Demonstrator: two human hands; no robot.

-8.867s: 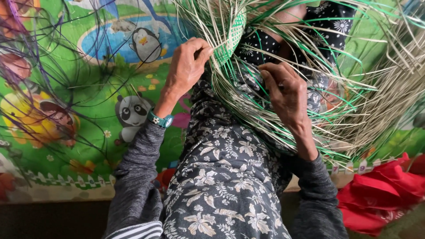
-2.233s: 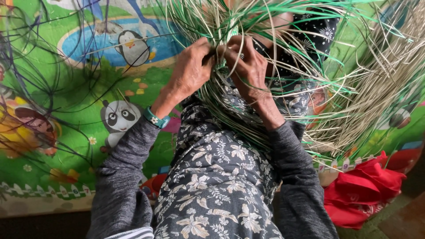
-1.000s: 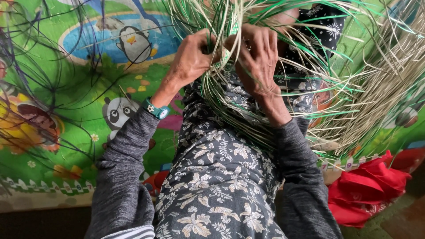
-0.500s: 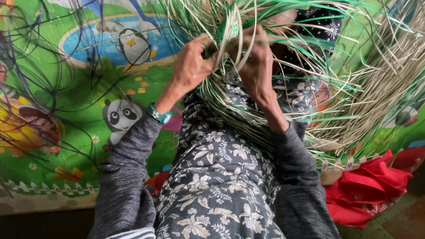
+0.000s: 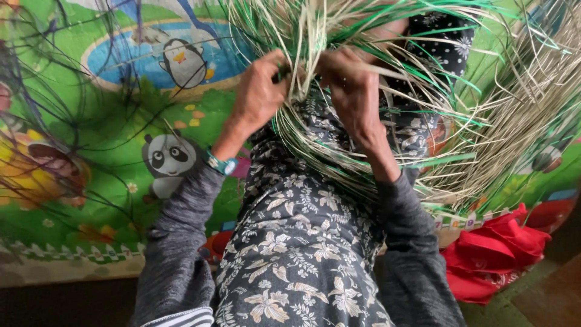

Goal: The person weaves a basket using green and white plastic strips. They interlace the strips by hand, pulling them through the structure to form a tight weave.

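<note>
A loose weave of pale straw and green strips (image 5: 339, 36) lies across my lap, over my floral dress (image 5: 302, 242). My left hand (image 5: 260, 91) pinches several strips at the middle of the weave, a teal band on its wrist. My right hand (image 5: 354, 91) is right beside it, fingers curled into the same bunch of strips. Long free ends (image 5: 520, 103) fan out to the right and downward. The fingertips of both hands are partly hidden by the strands.
A bright green play mat (image 5: 91, 157) with a panda and a penguin printed on it covers the floor to the left. Thin dark strands (image 5: 54, 109) arc over it. A red cloth (image 5: 490, 254) lies bunched at the lower right.
Both hands have come together at the middle of the weave over the past seconds. In the last half second they shifted slightly, fingers working the same bunch of strips.
</note>
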